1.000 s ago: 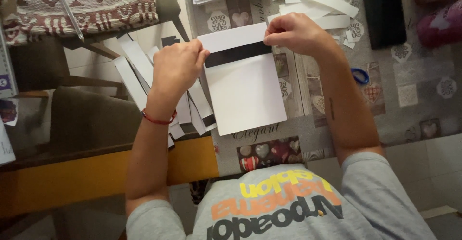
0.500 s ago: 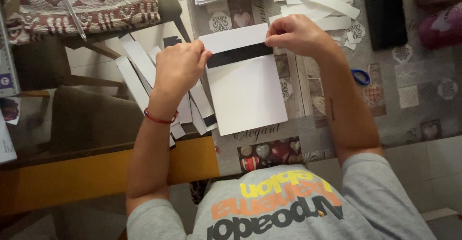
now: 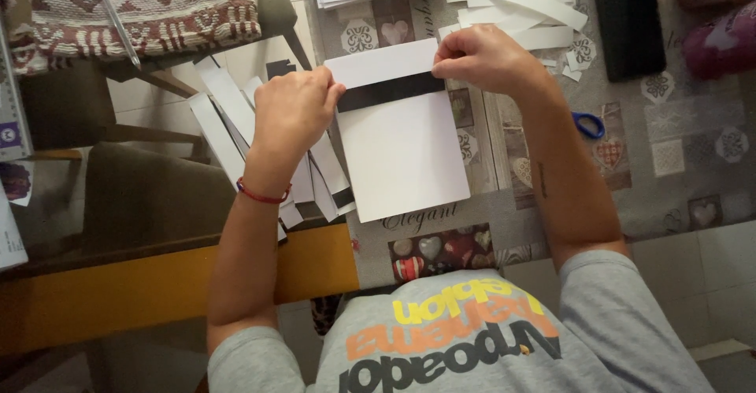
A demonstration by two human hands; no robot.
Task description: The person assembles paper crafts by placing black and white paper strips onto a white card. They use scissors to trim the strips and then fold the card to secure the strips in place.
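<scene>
Just below my fingers hangs the white card sheet (image 3: 403,153), flat on the patterned tablecloth (image 3: 677,157). It looks light and rather stiff, easy to crease, so I hold it at the upper edges. My left hand (image 3: 293,111) is closed, pinching the left edge; my right hand (image 3: 484,61) pinches the folded top flap (image 3: 379,64) above the black strip (image 3: 390,92). Beyond my right fingers lie white paper strips (image 3: 524,3).

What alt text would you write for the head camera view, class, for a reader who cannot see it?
Seen from above, a person's left hand and right hand pinch the folded top edge of a white sheet with a black strip across it. Cut white paper strips lie on the patterned tablecloth.
</scene>
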